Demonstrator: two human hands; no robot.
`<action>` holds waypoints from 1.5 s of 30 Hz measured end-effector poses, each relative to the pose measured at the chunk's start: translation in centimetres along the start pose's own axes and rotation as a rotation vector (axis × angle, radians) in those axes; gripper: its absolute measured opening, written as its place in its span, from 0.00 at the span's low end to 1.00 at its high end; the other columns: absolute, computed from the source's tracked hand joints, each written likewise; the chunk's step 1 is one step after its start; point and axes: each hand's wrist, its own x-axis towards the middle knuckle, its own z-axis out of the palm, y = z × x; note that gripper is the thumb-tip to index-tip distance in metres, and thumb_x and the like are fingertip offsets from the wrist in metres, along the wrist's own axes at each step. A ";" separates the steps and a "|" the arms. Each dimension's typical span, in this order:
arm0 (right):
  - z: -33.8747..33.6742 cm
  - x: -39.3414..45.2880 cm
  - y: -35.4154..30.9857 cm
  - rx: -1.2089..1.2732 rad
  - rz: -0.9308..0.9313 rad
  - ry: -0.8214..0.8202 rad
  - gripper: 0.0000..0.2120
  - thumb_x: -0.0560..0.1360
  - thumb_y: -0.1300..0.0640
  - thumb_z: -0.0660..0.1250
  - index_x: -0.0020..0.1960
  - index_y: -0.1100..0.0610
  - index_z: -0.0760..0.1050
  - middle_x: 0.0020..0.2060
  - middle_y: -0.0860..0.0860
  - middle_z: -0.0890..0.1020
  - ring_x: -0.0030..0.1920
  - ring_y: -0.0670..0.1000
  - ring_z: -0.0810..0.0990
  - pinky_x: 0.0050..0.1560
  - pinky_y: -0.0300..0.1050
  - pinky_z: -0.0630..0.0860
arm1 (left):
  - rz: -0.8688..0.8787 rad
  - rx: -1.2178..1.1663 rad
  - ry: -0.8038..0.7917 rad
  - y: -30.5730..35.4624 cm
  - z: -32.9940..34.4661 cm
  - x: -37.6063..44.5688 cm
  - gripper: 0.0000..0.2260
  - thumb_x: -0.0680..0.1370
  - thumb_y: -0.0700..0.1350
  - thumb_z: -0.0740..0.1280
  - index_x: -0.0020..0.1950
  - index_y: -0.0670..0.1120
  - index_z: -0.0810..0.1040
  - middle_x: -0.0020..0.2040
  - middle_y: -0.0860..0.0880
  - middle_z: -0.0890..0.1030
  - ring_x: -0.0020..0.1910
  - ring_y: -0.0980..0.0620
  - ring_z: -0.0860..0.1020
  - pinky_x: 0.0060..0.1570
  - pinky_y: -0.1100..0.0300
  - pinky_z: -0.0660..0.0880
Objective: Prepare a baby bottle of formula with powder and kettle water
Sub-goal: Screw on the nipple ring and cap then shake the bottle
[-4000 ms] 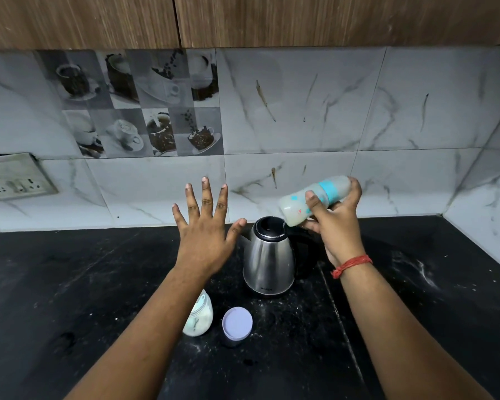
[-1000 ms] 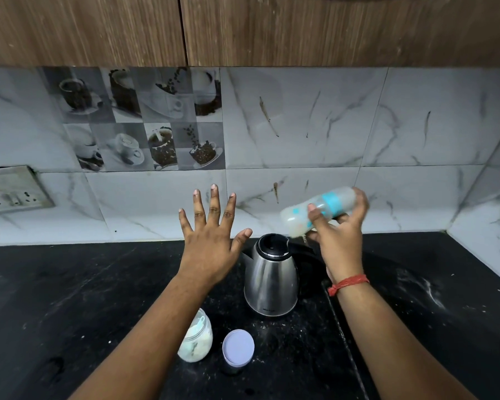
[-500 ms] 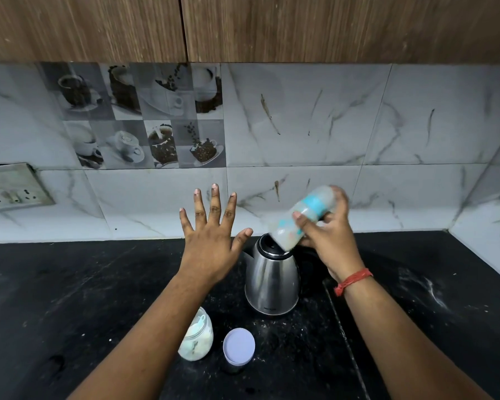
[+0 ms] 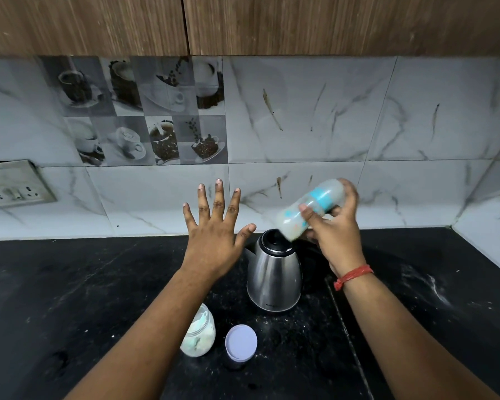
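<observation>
My right hand (image 4: 337,229) grips a baby bottle (image 4: 309,207) with a blue ring and milky contents. The bottle is tilted, its base down-left just above the lid of a steel kettle (image 4: 273,274), and it looks motion-blurred. My left hand (image 4: 215,235) hovers left of the kettle with fingers spread, holding nothing. A small jar of white powder (image 4: 199,339) stands on the black counter (image 4: 70,284) below my left forearm, partly hidden by it. A pale round lid (image 4: 240,342) sits on a dark container right of the jar.
A marble-tiled wall runs behind the counter, with a socket plate (image 4: 15,192) at the left. Wooden cabinets hang overhead. A side wall closes the counter's far right corner. White powder specks dust the counter at right (image 4: 433,287).
The bottle in my right hand swings between more level and more tilted above the kettle, a shaking motion. My left hand stays spread in place.
</observation>
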 end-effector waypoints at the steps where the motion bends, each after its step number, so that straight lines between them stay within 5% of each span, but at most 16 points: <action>1: -0.1 0.1 0.0 0.059 -0.005 0.064 0.38 0.74 0.58 0.77 0.73 0.39 0.58 0.58 0.57 0.80 0.49 0.52 0.87 0.44 0.57 0.86 | -0.008 -0.005 0.000 0.0 0.0 0.1 0.35 0.77 0.70 0.34 0.81 0.57 0.31 0.82 0.48 0.28 0.79 0.40 0.27 0.77 0.31 0.37; 5: 0.1 0.1 -0.3 -0.029 0.012 -0.056 0.39 0.73 0.59 0.77 0.73 0.37 0.59 0.58 0.58 0.80 0.50 0.54 0.87 0.43 0.56 0.86 | -0.006 -0.003 0.007 -0.1 0.1 0.1 0.35 0.78 0.70 0.34 0.82 0.57 0.33 0.82 0.48 0.29 0.79 0.40 0.27 0.77 0.31 0.37; 8: -0.2 0.4 -0.1 0.080 -0.022 0.084 0.37 0.75 0.60 0.76 0.73 0.40 0.58 0.59 0.57 0.79 0.48 0.50 0.87 0.43 0.55 0.86 | -0.019 -0.011 0.004 0.0 0.0 0.3 0.36 0.77 0.70 0.33 0.82 0.57 0.32 0.82 0.47 0.29 0.79 0.40 0.27 0.77 0.32 0.36; 11: 0.3 0.2 -0.3 -0.050 -0.002 -0.052 0.38 0.73 0.59 0.77 0.72 0.37 0.60 0.56 0.57 0.81 0.48 0.52 0.87 0.43 0.56 0.86 | -0.007 0.001 0.004 0.0 0.0 0.3 0.36 0.77 0.70 0.33 0.82 0.57 0.33 0.82 0.47 0.29 0.79 0.40 0.27 0.77 0.31 0.37; 14: 0.2 0.4 0.1 0.071 -0.031 0.114 0.38 0.74 0.59 0.77 0.73 0.40 0.58 0.59 0.58 0.80 0.46 0.50 0.87 0.41 0.53 0.85 | -0.022 -0.013 0.003 -0.1 0.1 0.4 0.36 0.77 0.71 0.33 0.82 0.57 0.32 0.82 0.47 0.29 0.79 0.40 0.27 0.77 0.31 0.37; 17: 0.7 0.4 -0.2 -0.062 -0.006 -0.045 0.39 0.73 0.58 0.78 0.73 0.38 0.59 0.56 0.57 0.81 0.46 0.52 0.87 0.42 0.54 0.85 | -0.008 -0.011 0.003 0.1 0.2 0.3 0.35 0.78 0.70 0.35 0.82 0.57 0.33 0.81 0.47 0.28 0.79 0.40 0.27 0.77 0.31 0.36; 21: 0.7 0.4 0.1 0.093 -0.010 0.117 0.39 0.74 0.58 0.77 0.73 0.39 0.57 0.57 0.54 0.80 0.49 0.53 0.87 0.44 0.57 0.85 | -0.020 -0.023 0.000 0.1 0.4 0.3 0.35 0.78 0.70 0.34 0.82 0.58 0.32 0.81 0.48 0.27 0.79 0.41 0.26 0.77 0.32 0.36; 24: 0.9 0.4 -0.2 -0.070 -0.004 -0.032 0.39 0.72 0.57 0.78 0.71 0.34 0.59 0.56 0.53 0.81 0.50 0.55 0.87 0.44 0.60 0.85 | -0.011 -0.011 -0.005 0.2 0.5 0.0 0.36 0.77 0.71 0.32 0.82 0.57 0.33 0.81 0.48 0.28 0.79 0.40 0.26 0.77 0.31 0.36; 27: 0.5 0.7 -0.2 0.082 -0.006 0.096 0.39 0.74 0.58 0.77 0.73 0.38 0.58 0.59 0.58 0.80 0.50 0.54 0.87 0.44 0.59 0.85 | -0.027 -0.023 -0.007 0.1 0.5 0.2 0.37 0.76 0.72 0.30 0.82 0.57 0.32 0.81 0.48 0.28 0.79 0.40 0.27 0.77 0.32 0.36; 30: 0.7 0.5 -0.4 -0.066 0.003 -0.065 0.39 0.72 0.57 0.78 0.72 0.36 0.60 0.56 0.56 0.81 0.49 0.55 0.87 0.43 0.58 0.86 | -0.020 -0.011 0.001 0.2 0.4 0.2 0.36 0.77 0.71 0.33 0.82 0.57 0.33 0.81 0.48 0.28 0.79 0.40 0.27 0.77 0.31 0.37; 33: 0.4 0.6 0.1 0.039 0.007 0.056 0.38 0.74 0.57 0.77 0.73 0.39 0.58 0.59 0.57 0.79 0.49 0.53 0.87 0.44 0.58 0.86 | -0.029 -0.024 0.009 0.2 0.3 0.3 0.35 0.78 0.70 0.34 0.82 0.57 0.34 0.82 0.47 0.29 0.79 0.40 0.28 0.77 0.32 0.36; 35: 0.4 0.6 0.0 0.014 0.027 -0.017 0.38 0.73 0.57 0.78 0.73 0.38 0.59 0.58 0.57 0.80 0.49 0.54 0.87 0.44 0.61 0.85 | -0.029 -0.014 0.007 0.2 0.2 0.2 0.35 0.78 0.70 0.34 0.82 0.57 0.33 0.81 0.47 0.29 0.79 0.40 0.27 0.77 0.32 0.36; 39: 0.2 0.7 0.3 0.046 -0.031 0.111 0.38 0.74 0.59 0.77 0.73 0.40 0.58 0.58 0.58 0.80 0.44 0.50 0.86 0.39 0.50 0.84 | -0.036 -0.016 -0.001 0.1 0.2 0.2 0.35 0.77 0.70 0.34 0.82 0.57 0.32 0.81 0.47 0.28 0.79 0.40 0.27 0.77 0.32 0.36; 43: 0.4 0.5 0.0 -0.068 -0.003 -0.060 0.40 0.73 0.58 0.78 0.73 0.37 0.59 0.57 0.57 0.80 0.46 0.52 0.86 0.41 0.52 0.85 | -0.027 -0.007 0.001 0.0 0.2 0.1 0.35 0.78 0.70 0.34 0.82 0.57 0.32 0.81 0.47 0.28 0.79 0.40 0.27 0.77 0.32 0.36; 45: 0.2 0.7 0.1 0.018 -0.027 0.058 0.38 0.74 0.58 0.77 0.73 0.39 0.58 0.59 0.57 0.79 0.45 0.49 0.86 0.40 0.49 0.85 | -0.032 -0.019 0.002 0.1 0.2 0.2 0.35 0.77 0.70 0.34 0.81 0.58 0.32 0.82 0.47 0.29 0.79 0.40 0.27 0.77 0.32 0.36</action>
